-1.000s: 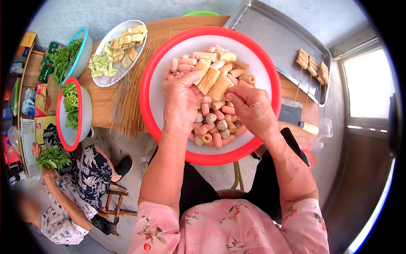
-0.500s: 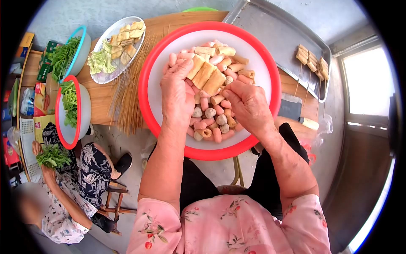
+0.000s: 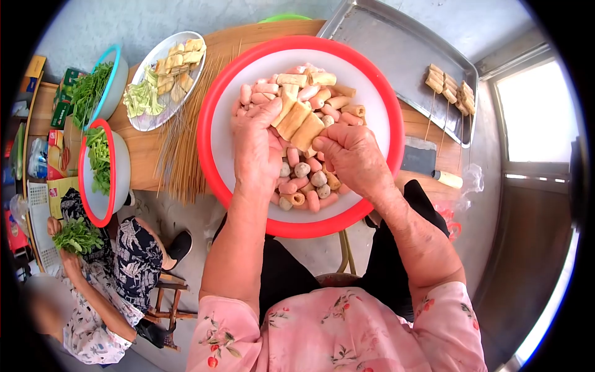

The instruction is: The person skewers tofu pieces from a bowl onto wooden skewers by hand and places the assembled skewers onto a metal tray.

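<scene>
My left hand (image 3: 255,146) grips a row of flat yellow tofu-skin rolls (image 3: 292,121), lined up side by side. At the row's right end, my right hand (image 3: 354,155) is closed in a pinch against the last roll. Whatever is between those fingertips is hidden; I cannot see a stick there. Both hands are above a white basin with a red rim (image 3: 206,139). Inside it lie pink sausages (image 3: 313,202), grey meatballs (image 3: 302,169) and hollow brown rolls (image 3: 353,110).
Bamboo skewers (image 3: 183,142) lie left of the basin, beside an oval plate (image 3: 134,119) of cabbage and tofu skin. Finished skewers (image 3: 449,87) rest on a metal tray (image 3: 384,46), near a cleaver (image 3: 418,156). A seated person (image 3: 102,297) holds greens at left.
My right hand has shifted slightly left and down along with the rolls. The whole view has moved a little; my left hand keeps its grip.
</scene>
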`<act>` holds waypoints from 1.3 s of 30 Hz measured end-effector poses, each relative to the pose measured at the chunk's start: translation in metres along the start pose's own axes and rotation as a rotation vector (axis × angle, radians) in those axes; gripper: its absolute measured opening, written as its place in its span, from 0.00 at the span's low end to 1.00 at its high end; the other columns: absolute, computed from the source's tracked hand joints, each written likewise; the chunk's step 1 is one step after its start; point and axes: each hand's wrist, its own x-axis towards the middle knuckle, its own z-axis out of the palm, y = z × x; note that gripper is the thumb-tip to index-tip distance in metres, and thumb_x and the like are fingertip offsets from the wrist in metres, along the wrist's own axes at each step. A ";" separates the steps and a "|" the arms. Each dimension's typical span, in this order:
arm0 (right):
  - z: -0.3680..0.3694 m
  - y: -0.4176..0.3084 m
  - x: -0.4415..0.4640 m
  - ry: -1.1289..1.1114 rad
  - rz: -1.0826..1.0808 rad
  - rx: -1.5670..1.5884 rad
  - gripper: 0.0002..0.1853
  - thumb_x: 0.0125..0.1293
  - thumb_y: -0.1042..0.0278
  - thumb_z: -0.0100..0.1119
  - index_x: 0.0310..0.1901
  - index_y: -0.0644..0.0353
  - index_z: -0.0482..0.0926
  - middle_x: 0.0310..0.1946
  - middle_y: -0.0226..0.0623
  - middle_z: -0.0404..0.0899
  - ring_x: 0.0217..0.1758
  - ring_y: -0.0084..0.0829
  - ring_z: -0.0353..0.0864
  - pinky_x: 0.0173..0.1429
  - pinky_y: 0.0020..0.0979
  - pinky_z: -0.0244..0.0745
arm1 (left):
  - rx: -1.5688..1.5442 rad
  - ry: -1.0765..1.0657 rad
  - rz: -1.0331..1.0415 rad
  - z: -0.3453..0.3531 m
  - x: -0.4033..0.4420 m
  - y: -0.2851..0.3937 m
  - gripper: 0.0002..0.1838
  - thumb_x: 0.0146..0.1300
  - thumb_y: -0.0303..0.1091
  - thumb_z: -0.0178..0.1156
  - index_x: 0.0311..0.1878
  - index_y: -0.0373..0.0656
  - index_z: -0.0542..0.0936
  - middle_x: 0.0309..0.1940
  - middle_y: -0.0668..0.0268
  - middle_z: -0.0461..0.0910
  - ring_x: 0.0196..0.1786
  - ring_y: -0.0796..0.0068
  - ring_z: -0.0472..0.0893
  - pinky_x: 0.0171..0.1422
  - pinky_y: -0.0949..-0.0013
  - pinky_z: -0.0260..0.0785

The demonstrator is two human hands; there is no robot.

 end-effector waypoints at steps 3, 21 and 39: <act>-0.002 -0.008 0.002 -0.051 0.113 0.034 0.07 0.58 0.75 0.57 0.25 0.69 0.78 0.15 0.43 0.74 0.21 0.35 0.74 0.33 0.32 0.70 | -0.027 0.020 0.001 0.003 -0.005 0.000 0.30 0.60 0.19 0.55 0.64 0.40 0.55 0.51 0.61 0.71 0.52 0.69 0.76 0.55 0.61 0.74; -0.002 0.006 0.001 0.018 -0.178 -0.041 0.05 0.54 0.75 0.57 0.23 0.64 0.79 0.16 0.41 0.75 0.26 0.37 0.75 0.48 0.32 0.67 | 0.100 -0.001 -0.021 0.004 -0.002 0.003 0.19 0.64 0.28 0.52 0.59 0.39 0.68 0.55 0.64 0.72 0.57 0.70 0.74 0.62 0.62 0.68; -0.042 -0.009 0.011 0.015 0.237 0.244 0.10 0.64 0.65 0.56 0.36 0.62 0.82 0.16 0.23 0.69 0.20 0.13 0.65 0.25 0.21 0.62 | 1.125 -0.578 -0.366 -0.023 -0.034 0.025 0.04 0.53 0.25 0.61 0.33 0.36 0.80 0.25 0.66 0.76 0.26 0.76 0.77 0.32 0.72 0.71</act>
